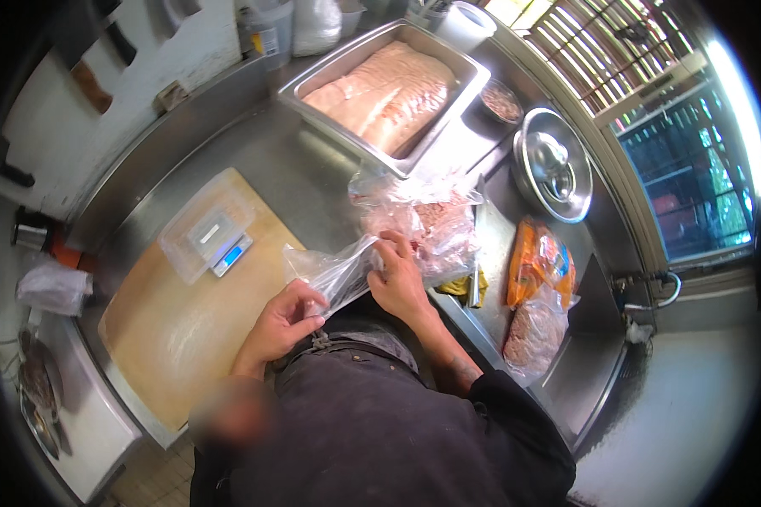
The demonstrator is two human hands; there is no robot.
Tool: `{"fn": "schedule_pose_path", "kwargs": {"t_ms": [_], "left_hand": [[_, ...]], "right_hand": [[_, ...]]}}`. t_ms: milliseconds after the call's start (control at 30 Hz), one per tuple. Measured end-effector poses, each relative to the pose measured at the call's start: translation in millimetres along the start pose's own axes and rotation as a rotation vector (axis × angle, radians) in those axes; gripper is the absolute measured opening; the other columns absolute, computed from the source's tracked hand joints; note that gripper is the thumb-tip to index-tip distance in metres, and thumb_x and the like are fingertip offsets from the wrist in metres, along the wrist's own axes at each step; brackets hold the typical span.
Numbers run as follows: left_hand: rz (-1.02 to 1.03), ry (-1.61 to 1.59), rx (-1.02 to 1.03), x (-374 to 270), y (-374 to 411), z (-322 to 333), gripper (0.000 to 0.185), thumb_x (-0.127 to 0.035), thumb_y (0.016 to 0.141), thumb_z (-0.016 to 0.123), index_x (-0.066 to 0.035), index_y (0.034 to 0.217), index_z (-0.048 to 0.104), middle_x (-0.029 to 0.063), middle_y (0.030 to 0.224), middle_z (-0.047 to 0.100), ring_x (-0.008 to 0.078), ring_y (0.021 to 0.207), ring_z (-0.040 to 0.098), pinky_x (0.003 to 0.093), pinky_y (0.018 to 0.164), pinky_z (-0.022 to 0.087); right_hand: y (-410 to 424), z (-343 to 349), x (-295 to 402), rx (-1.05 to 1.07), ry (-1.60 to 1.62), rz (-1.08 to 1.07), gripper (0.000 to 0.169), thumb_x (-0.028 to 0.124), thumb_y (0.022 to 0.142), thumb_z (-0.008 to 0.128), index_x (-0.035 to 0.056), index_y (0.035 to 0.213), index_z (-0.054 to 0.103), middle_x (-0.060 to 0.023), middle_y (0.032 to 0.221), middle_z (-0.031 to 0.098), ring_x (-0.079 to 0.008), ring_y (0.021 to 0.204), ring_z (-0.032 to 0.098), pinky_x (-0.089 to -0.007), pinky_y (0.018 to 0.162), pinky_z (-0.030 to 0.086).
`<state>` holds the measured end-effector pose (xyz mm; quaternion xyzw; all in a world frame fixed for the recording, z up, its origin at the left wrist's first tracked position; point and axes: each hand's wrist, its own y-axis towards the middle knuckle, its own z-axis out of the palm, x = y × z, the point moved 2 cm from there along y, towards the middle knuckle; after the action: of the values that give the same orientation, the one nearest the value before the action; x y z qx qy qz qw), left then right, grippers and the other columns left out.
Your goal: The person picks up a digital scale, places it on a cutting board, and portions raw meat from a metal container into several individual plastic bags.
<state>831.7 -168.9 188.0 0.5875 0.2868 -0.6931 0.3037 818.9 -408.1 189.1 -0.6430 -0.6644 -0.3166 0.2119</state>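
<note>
Between my two hands a clear plastic bag (339,272) is stretched, close to my waist. My left hand (287,320) pinches its lower left side. My right hand (396,279) grips its upper right edge with bent fingers. Just beyond my right hand lies a larger clear bag of ground meat (441,222) on the steel counter. To the left, a yellowish cutting board (165,342) carries a small digital scale (231,258) with a lit blue display. A translucent plastic tray or lid (196,215) rests on the scale.
A deep steel pan (292,95) holds a large slab of pale meat (387,95). Steel bowls (553,165), an orange package (541,260) and a bag of ground meat (536,333) lie right. A yellow cloth (458,288) sits by the edge. Knives (92,89) hang on the left wall.
</note>
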Motion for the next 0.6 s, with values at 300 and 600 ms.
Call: {"fn": "schedule_pose_path", "kwargs": {"t_ms": [300, 600], "left_hand": [[-0.051, 0.698, -0.56, 38, 23, -11, 0.042, 0.004, 0.08, 0.063, 0.001, 0.122, 0.056, 0.0139, 0.119, 0.049, 0.0218, 0.077, 0.057, 0.0311, 0.068, 0.049], [-0.102, 0.701, -0.598, 53, 17, -4, 0.042, 0.001, 0.081, 0.065, 0.0, 0.122, 0.055, 0.0147, 0.123, 0.051, 0.0216, 0.077, 0.058, 0.0318, 0.07, 0.05]], "right_hand": [[68, -83, -103, 0.191, -0.233, 0.242, 0.035, 0.019, 0.076, 0.074, 0.0034, 0.108, 0.07, -0.015, 0.11, 0.067, -0.0282, 0.112, 0.06, -0.0466, 0.093, 0.05], [112, -35, -152, 0.702, -0.663, 0.115, 0.069, 0.039, 0.053, 0.085, 0.0171, 0.115, 0.065, -0.017, 0.129, 0.054, -0.049, 0.129, 0.037, -0.0724, 0.098, 0.037]]}}
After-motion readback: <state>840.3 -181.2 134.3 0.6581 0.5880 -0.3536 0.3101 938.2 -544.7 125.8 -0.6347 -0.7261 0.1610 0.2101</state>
